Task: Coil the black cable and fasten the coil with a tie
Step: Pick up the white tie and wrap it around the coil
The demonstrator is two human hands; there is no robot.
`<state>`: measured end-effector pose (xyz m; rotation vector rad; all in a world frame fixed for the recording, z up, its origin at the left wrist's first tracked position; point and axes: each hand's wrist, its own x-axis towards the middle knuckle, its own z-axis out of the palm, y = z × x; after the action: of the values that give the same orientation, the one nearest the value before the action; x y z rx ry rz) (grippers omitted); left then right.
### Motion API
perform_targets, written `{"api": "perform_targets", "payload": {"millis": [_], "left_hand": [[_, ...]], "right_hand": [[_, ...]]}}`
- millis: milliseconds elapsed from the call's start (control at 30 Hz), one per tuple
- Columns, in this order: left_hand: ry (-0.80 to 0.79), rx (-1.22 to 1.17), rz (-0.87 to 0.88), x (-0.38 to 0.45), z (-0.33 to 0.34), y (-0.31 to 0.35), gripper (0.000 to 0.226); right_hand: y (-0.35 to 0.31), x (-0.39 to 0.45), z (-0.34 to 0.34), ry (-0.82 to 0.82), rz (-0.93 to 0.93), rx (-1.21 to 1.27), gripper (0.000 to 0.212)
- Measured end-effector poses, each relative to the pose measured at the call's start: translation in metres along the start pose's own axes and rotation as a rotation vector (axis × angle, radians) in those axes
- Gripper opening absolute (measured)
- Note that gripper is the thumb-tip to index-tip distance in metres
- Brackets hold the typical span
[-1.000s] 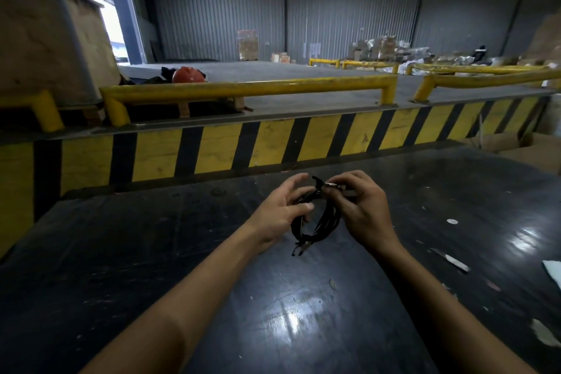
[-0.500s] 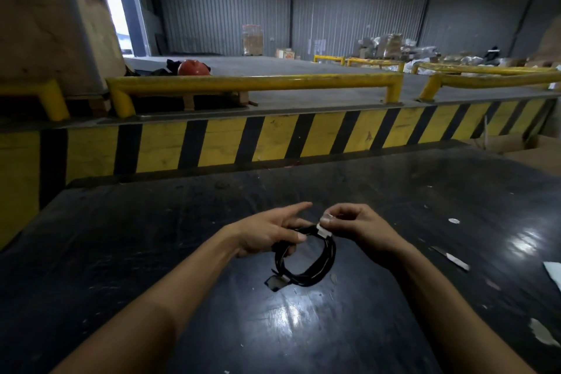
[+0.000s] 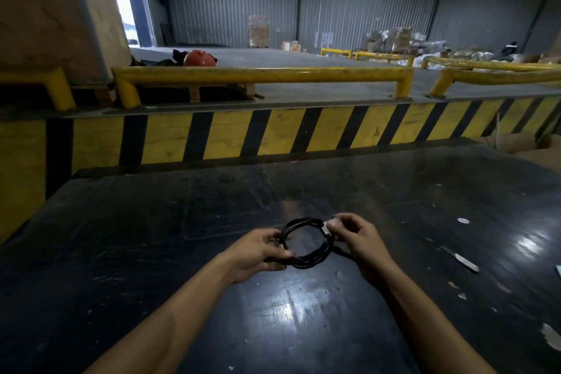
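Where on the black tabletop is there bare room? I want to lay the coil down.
The tabletop is bare left of the left hand and ahead of the coil, up to the striped barrier. Right of the right hand, a metal strip and scraps clutter it.

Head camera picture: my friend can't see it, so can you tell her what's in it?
Two bare hands hold a coiled black cable just above a dark, scuffed table. The left hand grips the coil's near-left side, and the right hand pinches a small pale tie on its right side. Behind stand yellow-and-black striped barriers.
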<state>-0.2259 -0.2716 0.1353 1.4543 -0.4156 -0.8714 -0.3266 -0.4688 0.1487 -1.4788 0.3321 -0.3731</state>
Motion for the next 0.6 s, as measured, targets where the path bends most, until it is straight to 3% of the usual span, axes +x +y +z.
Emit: {"api": "perform_targets", "payload": {"millis": [100,233,300,467,600], "left_hand": [[0.006,0.026,-0.067,0.01,-0.01,-0.011,0.031],[0.043,0.012,-0.135,0.029,-0.024,-0.027,0.011],[0.095,0.037,-0.157,0.039,-0.027,-0.034,0.012],[0.285,0.185,-0.235,0.064,-0.036,-0.064,0.018],[0.337,0.251,-0.356,0.074,-0.045,-0.094,0.008]], "right_hand": [[0.021,0.006,-0.004,-0.028,0.065,-0.098,0.004],[0.045,0.017,-0.009,0.083,0.023,-0.269,0.008],[0.058,0.022,-0.007,0.094,0.028,-0.286,0.007],[0.096,0.043,0.003,0.013,0.08,-0.364,0.006],[0.144,0.057,0.009,-0.064,0.167,-0.499,0.005]]}}
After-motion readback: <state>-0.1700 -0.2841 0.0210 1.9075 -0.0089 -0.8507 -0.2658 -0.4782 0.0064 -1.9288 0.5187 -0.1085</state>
